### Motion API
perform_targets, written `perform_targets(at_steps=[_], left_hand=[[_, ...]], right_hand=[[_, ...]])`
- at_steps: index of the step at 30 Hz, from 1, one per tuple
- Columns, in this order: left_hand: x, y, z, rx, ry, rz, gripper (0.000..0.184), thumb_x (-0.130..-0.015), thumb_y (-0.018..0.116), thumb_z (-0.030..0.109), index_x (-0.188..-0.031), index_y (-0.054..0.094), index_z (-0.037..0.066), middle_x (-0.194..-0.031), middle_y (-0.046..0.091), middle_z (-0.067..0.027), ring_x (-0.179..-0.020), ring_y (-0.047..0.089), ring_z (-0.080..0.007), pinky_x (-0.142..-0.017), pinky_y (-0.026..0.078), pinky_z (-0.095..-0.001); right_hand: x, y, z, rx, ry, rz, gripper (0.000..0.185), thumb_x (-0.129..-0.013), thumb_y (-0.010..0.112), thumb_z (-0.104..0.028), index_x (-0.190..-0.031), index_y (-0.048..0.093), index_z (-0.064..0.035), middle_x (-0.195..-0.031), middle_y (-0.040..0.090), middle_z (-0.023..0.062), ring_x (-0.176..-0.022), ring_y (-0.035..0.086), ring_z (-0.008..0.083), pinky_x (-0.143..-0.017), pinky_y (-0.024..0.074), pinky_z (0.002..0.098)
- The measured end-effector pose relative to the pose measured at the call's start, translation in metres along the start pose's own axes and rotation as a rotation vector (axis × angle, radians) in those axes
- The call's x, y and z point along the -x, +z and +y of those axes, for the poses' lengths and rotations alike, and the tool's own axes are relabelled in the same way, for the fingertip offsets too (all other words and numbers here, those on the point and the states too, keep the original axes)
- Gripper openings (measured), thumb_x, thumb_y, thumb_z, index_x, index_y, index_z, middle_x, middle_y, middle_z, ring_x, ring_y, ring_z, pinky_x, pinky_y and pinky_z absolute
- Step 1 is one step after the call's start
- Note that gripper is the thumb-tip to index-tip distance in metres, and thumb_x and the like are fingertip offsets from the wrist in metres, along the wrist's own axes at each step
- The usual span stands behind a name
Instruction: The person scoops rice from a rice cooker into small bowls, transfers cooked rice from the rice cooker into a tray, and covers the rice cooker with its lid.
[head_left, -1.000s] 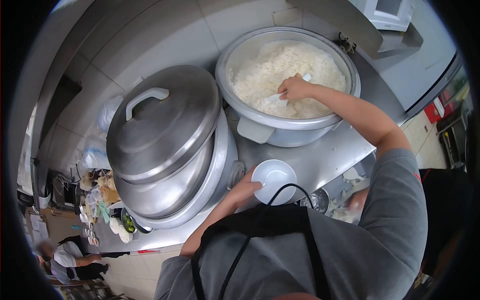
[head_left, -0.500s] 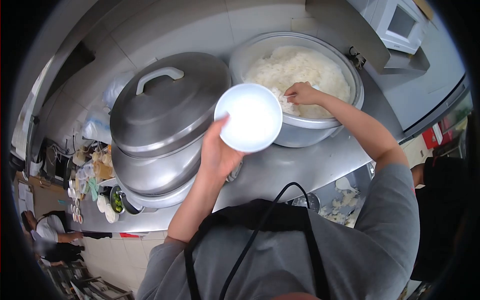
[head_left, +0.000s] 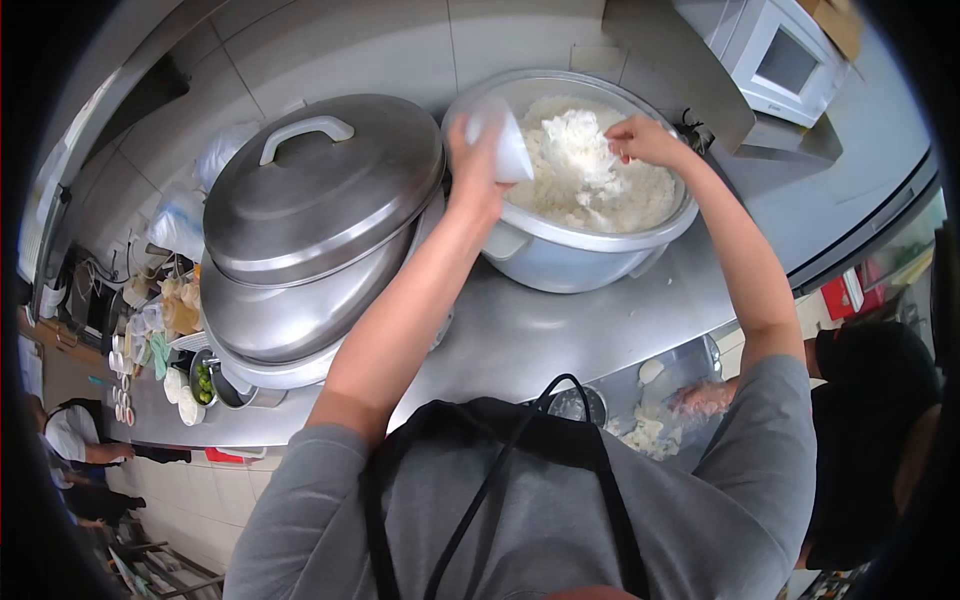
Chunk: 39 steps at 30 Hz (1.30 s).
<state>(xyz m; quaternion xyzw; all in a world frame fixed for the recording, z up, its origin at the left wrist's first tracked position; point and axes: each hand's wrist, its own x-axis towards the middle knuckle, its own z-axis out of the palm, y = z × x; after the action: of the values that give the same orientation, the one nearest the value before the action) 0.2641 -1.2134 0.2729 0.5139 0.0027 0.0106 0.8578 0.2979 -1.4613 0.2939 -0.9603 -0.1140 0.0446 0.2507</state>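
My left hand [head_left: 476,170] grips a white bowl [head_left: 513,150], tipped on its side at the left rim of a large metal pot [head_left: 570,258]. Cooked rice [head_left: 640,200] fills much of the pot. Above it, my right hand [head_left: 645,142] is closed on what looks like a rice paddle, mostly hidden by fingers and rice. A heaped clump of rice [head_left: 578,140] sits at the paddle's end, close to the bowl's mouth. The bowl and left fingers are blurred by motion.
A lidded pot with a large metal lid [head_left: 330,190] stands left on the steel counter [head_left: 540,330]. At lower right, a co-worker's gloved hand [head_left: 705,398] reaches into a metal tray [head_left: 700,445] holding rice. A microwave [head_left: 785,60] is at upper right.
My left hand has moved up to the pot and turned the bowl onto its side. My right hand has lifted a clump of rice. A co-worker's gloved hand has appeared over the tray.
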Motion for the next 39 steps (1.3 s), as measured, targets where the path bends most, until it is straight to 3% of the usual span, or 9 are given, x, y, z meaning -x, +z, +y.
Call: perform_targets(at_steps=[5,7,10,13,17,20,25,35,39], left_hand=[[-0.030,0.029,-0.030,0.489,-0.493,-0.266,0.051,-0.082,0.041,0.048,-0.125,0.035,0.021,-0.128,0.036,-0.0083,-0.114,0.038,-0.0313,-0.088,0.031,-0.0590],[-0.052,0.031,-0.045,0.602,-0.489,-0.308,0.051,-0.083,0.035,0.051,-0.123,0.039,0.020,-0.129,0.035,-0.0061,-0.117,0.035,-0.0312,-0.092,0.027,-0.0588],[-0.071,0.028,-0.051,0.620,-0.330,-0.408,0.051,-0.084,0.033,0.051,-0.122,0.039,0.019,-0.129,0.036,-0.0075,-0.118,0.033,-0.0304,-0.093,0.028,-0.0573],[-0.081,0.017,-0.046,0.832,-0.467,-0.298,0.053,-0.083,0.030,0.052,-0.123,0.038,0.018,-0.129,0.035,-0.0080,-0.119,0.031,-0.0304,-0.095,0.027,-0.0555],[-0.069,0.010,-0.013,0.740,-0.358,-0.219,0.058,-0.080,0.031,0.053,-0.123,0.035,0.015,-0.130,0.032,-0.0094,-0.119,0.031,-0.0325,-0.095,0.025,-0.0560],[-0.060,0.006,0.008,0.589,-0.243,-0.081,0.053,-0.088,0.027,0.046,-0.126,0.033,0.009,-0.129,0.033,-0.0162,-0.119,0.032,-0.0386,-0.093,0.031,-0.0584],[-0.060,0.003,0.022,0.592,-0.220,-0.144,0.053,-0.089,0.026,0.044,-0.129,0.028,0.010,-0.132,0.029,-0.0162,-0.121,0.029,-0.0388,-0.095,0.028,-0.0595],[-0.055,0.009,0.030,0.637,-0.259,-0.239,0.056,-0.089,0.024,0.047,-0.131,0.025,0.010,-0.135,0.026,-0.0165,-0.123,0.027,-0.0379,-0.096,0.026,-0.0596],[-0.054,0.012,0.030,0.650,-0.269,-0.242,0.057,-0.089,0.024,0.047,-0.131,0.025,0.010,-0.134,0.026,-0.0166,-0.123,0.027,-0.0377,-0.096,0.026,-0.0595]], right_hand=[[-0.008,0.005,-0.060,0.830,-0.211,0.474,0.012,-0.075,0.056,-0.015,-0.083,0.064,-0.0119,-0.074,0.064,0.0024,-0.075,0.059,0.0184,-0.076,0.0322,0.0348],[-0.012,0.014,-0.086,1.125,-0.266,0.522,0.009,-0.071,0.055,-0.011,-0.076,0.062,-0.0103,-0.071,0.061,0.0011,-0.075,0.057,0.0166,-0.075,0.0334,0.0346],[-0.012,0.001,-0.101,1.089,-0.337,0.815,0.006,-0.068,0.054,-0.011,-0.071,0.059,-0.0100,-0.069,0.058,0.0006,-0.074,0.056,0.0172,-0.075,0.0336,0.0348],[-0.016,0.019,-0.105,1.068,-0.482,0.697,0.008,-0.067,0.055,-0.011,-0.074,0.060,-0.0100,-0.071,0.059,0.0010,-0.074,0.056,0.0167,-0.075,0.0337,0.0350],[-0.041,-0.003,-0.075,0.647,-0.295,0.837,0.007,-0.072,0.056,-0.012,-0.073,0.063,-0.0132,-0.067,0.061,0.0015,-0.066,0.058,0.0175,-0.068,0.0308,0.0373],[-0.090,0.035,-0.009,0.894,-0.027,0.627,0.011,-0.071,0.057,-0.021,-0.074,0.065,-0.0145,-0.070,0.064,0.0031,-0.062,0.060,0.0202,-0.069,0.0297,0.0393],[-0.109,0.096,-0.004,0.922,-0.064,0.208,0.014,-0.070,0.053,-0.018,-0.076,0.065,-0.0130,-0.072,0.064,0.0057,-0.068,0.061,0.0198,-0.080,0.0286,0.0413],[-0.095,0.114,-0.018,0.829,-0.015,0.049,0.017,-0.073,0.054,-0.023,-0.081,0.065,-0.0132,-0.076,0.063,0.0068,-0.077,0.060,0.0192,-0.081,0.0265,0.0413],[-0.094,0.120,-0.022,0.649,-0.023,-0.002,0.019,-0.070,0.048,-0.012,-0.082,0.062,-0.0083,-0.082,0.064,0.0105,-0.074,0.061,0.0233,-0.076,0.0258,0.0434]])
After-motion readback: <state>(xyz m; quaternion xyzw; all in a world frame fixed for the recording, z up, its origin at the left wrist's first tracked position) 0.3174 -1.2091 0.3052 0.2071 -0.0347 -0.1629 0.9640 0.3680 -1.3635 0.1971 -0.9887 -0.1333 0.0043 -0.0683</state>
